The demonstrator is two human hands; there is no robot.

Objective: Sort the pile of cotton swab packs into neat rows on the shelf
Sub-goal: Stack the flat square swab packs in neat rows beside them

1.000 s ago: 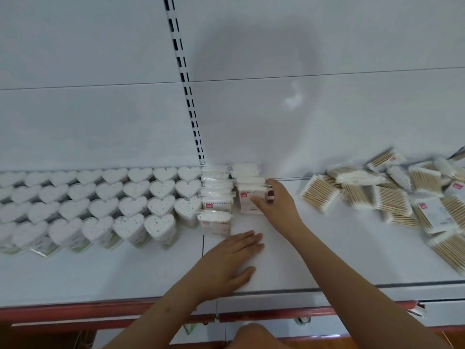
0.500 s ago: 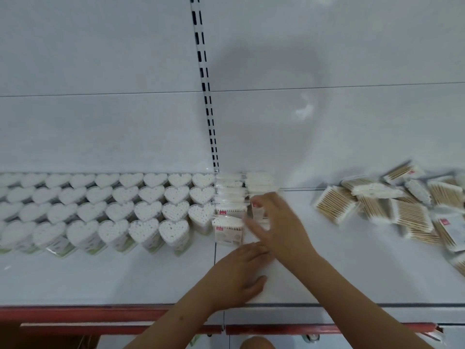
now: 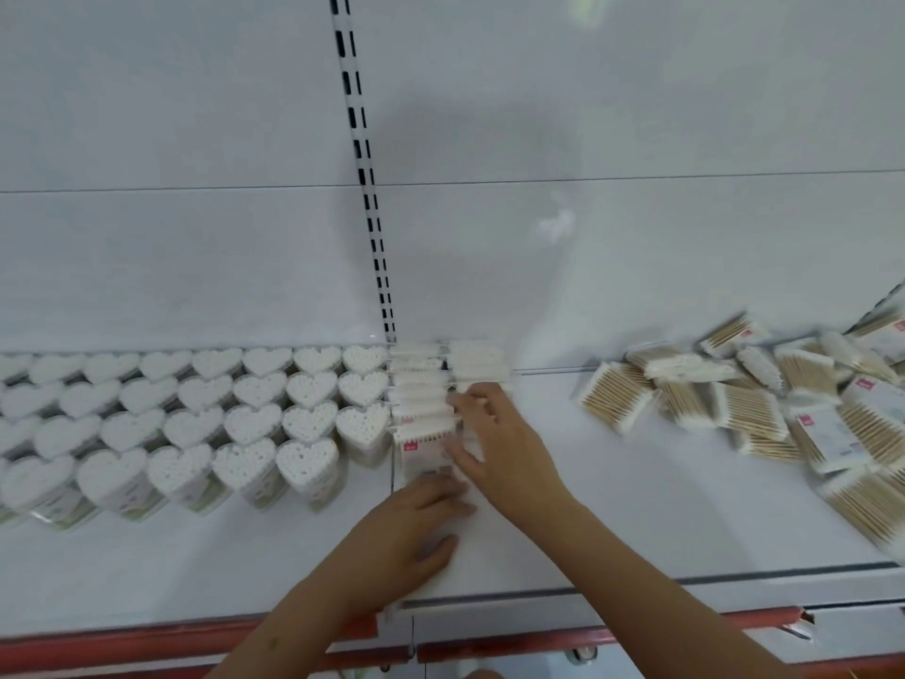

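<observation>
Two short rows of upright cotton swab packs (image 3: pixel 417 384) stand in the middle of the white shelf (image 3: pixel 612 507), beside the slotted upright. My right hand (image 3: pixel 499 448) lies over the front of the right-hand row (image 3: pixel 474 360), its fingers and thumb curled round a white pack (image 3: pixel 472 441) that is mostly hidden. Flat on the shelf, my left hand (image 3: pixel 416 526) touches the front pack with the red label (image 3: pixel 422 450) of the left-hand row with its fingertips. A loose pile of wooden-stick swab packs (image 3: pixel 759 409) lies at the right.
Several neat rows of heart-shaped swab boxes (image 3: pixel 245 419) fill the shelf's left half, right up against the pack rows. Bare shelf lies between the rows and the pile. A red rail (image 3: pixel 538 639) runs along the shelf's front edge.
My right hand has drawn back from the pack's right side and now covers the front of the right-hand row. My left hand has slid forward up to the front pack.
</observation>
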